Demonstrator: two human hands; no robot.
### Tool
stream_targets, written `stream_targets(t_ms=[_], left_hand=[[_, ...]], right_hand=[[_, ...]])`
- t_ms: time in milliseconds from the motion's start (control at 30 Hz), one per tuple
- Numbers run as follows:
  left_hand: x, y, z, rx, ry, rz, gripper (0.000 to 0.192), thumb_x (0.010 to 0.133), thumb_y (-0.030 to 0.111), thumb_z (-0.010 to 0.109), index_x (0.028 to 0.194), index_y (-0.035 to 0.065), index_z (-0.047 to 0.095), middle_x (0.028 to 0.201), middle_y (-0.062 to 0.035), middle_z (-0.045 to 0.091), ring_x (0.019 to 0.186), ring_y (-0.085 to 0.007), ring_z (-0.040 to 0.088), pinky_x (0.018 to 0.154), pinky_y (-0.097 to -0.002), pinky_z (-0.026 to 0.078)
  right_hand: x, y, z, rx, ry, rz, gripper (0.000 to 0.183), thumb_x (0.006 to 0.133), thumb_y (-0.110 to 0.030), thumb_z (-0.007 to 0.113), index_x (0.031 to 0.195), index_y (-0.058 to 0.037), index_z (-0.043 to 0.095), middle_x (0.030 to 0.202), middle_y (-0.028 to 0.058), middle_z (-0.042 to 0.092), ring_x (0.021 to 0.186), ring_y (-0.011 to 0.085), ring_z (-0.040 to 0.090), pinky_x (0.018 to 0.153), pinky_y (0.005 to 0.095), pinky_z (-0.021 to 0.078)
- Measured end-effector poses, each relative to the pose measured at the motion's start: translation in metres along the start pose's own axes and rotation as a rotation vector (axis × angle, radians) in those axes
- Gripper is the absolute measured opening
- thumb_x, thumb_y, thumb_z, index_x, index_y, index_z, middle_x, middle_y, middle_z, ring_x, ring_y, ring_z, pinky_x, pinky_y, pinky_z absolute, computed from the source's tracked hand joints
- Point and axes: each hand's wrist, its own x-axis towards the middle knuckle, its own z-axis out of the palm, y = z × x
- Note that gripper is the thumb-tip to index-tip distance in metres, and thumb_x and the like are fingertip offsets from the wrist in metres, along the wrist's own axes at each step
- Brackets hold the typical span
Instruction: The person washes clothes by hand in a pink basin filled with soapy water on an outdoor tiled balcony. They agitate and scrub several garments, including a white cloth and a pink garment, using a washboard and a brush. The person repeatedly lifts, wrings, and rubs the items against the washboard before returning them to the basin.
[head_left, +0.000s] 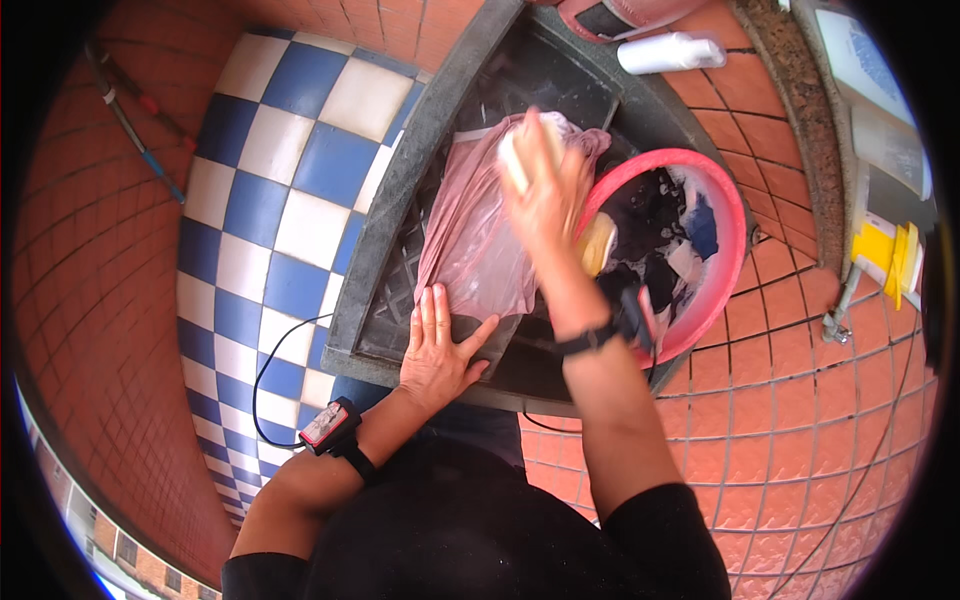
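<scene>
A wet, dusty-pink cloth garment (480, 232) lies spread over the ridged washboard part of a dark stone laundry sink (345, 330). My left hand (435, 345) rests flat on its near edge, fingers spread and pressing the fabric down. Over the garment's far half, my right hand (536, 195) is wrapped around a pale block-shaped scrubber (514, 161). Motion blur hides whether that block is a brush or a bar of soap. Whitish suds show beyond the fingers. Right of my right forearm stands a pink plastic basin (739, 225) holding dark, sudsy water and soaked clothes (660, 281).
A yellow object (598, 244) sits at the basin's left side. Beyond the sink are a white bottle (667, 54) and a reddish container (600, 19). A metal tap (836, 328) and yellow-and-white container (889, 251) are at right. Blue-and-white tiles (277, 225) cover the left surface.
</scene>
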Motion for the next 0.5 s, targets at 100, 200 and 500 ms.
stream_targets(t_ms=[100, 200, 500], left_hand=[[0.000, 0.001, 0.000, -0.004, 0.009, 0.005, 0.080, 0.085, 0.056, 0.064, 0.155, 0.0371, 0.030, 0.153, -0.0443, 0.010, 0.144, -0.0571, 0.015, 0.115, -0.0604, 0.019], [0.000, 0.000, 0.002, 0.003, 0.001, 0.001, 0.078, 0.084, 0.055, 0.065, 0.154, 0.0417, 0.032, 0.153, -0.0449, 0.007, 0.143, -0.0599, 0.011, 0.114, -0.0624, 0.021], [0.002, -0.001, -0.001, -0.014, -0.014, 0.001, 0.079, 0.083, 0.053, 0.066, 0.153, 0.0353, 0.034, 0.153, -0.0448, 0.009, 0.144, -0.0585, 0.013, 0.115, -0.0618, 0.019]], right_hand=[[-0.064, -0.037, -0.025, 0.204, -0.170, -0.072, 0.073, 0.075, -0.025, 0.079, 0.143, -0.0204, 0.053, 0.093, 0.0155, 0.053, 0.091, 0.0351, 0.052, 0.083, 0.0457, 0.0423], [-0.043, -0.022, -0.004, -0.071, -0.242, 0.088, 0.091, 0.071, -0.025, 0.083, 0.151, -0.0341, 0.040, 0.108, 0.0170, 0.050, 0.100, 0.0339, 0.051, 0.090, 0.0466, 0.0408], [-0.063, -0.045, -0.031, 0.135, -0.155, 0.014, 0.078, 0.076, -0.028, 0.076, 0.149, -0.0208, 0.047, 0.109, 0.0186, 0.057, 0.090, 0.0350, 0.053, 0.082, 0.0484, 0.0438]])
